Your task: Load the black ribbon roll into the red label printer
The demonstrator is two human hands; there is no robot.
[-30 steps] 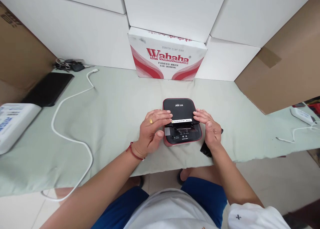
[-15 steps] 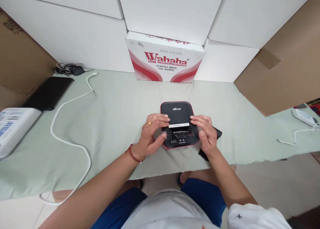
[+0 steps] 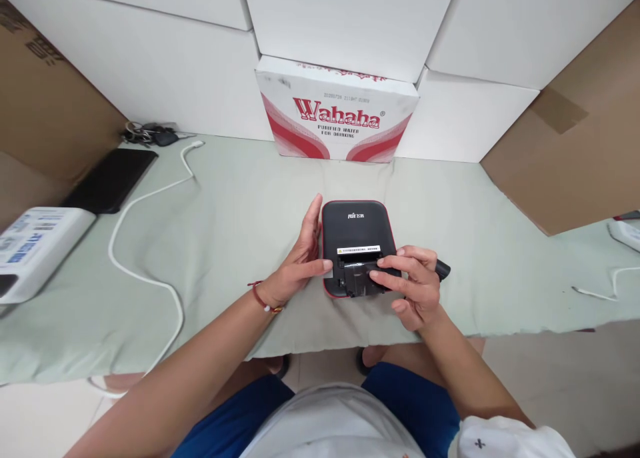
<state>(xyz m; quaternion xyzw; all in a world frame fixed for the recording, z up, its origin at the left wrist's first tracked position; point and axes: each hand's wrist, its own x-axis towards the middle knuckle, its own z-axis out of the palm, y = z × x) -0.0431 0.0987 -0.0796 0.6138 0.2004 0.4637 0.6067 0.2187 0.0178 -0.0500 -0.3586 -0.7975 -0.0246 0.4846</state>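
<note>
"Where is the black device (image 3: 357, 235) sitting?"

"It's lying flat on the green cloth (image 3: 240, 211), between both hands. At its front, a glossy flap (image 3: 357, 279) is overhanging the edge, so I'm judging that the opening step is at least partly done. Whether it's reaching its full swing, I'm not able to tell, and nothing is showing clearly inside the slot, so what's left isn't revealing itself."

"What are the hands doing?"

"The left hand (image 3: 300, 261) is standing half open along the left side, its thumb touching the top edge. The right hand (image 3: 416, 281) is curling loosely, resting fingertips on the flap, with its thumb hanging apart; it isn't closing around anything that I'm seeing."

"Any writing?"

"A white logo, looking like 'FEIE' with two characters following, is marking the lid. Below, a white label (image 3: 359, 250) is carrying a yellow triangle and characters too small for reading. Behind, the carton (image 3: 340, 115) is showing 'Wahaha', 'PURIFIED WATER FOR DRINKING', in red and black. Farther left, a white case (image 3: 47, 248) is bearing blurred blue print, and the brown box (image 3: 55, 105) is displaying dark characters."
</note>
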